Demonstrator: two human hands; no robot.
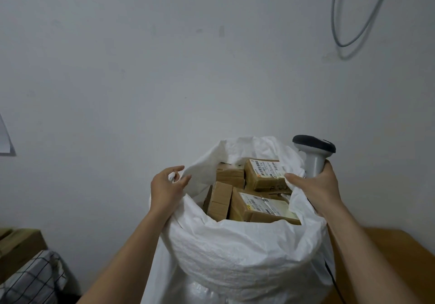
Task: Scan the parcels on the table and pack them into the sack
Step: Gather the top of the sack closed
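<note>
While the sack stands full before us, we read progress from what lies in it.

Sack: the white woven sack [235, 252] fills the lower centre, its mouth held wide and its rim rolled down.

Table: a brown table [388, 256] shows at four o'clock of the sack; on the part we see, no parcel waits.

Parcels: the cardboard parcels [256, 200] sit inside the mouth, piled near the rim, two with labels face up; we judge packing nearly finished.

Left hand: our left hand [166, 186], at nine o'clock of the mouth, pinches a fold of the rim.

Right hand: our right hand [315, 186], at three o'clock, curls round the handle of the scanner [313, 153] and pins the rim beneath its thumb.

Left to do: we judge closing the sack remains; we cannot tell whether parcels lie outside our view.
</note>
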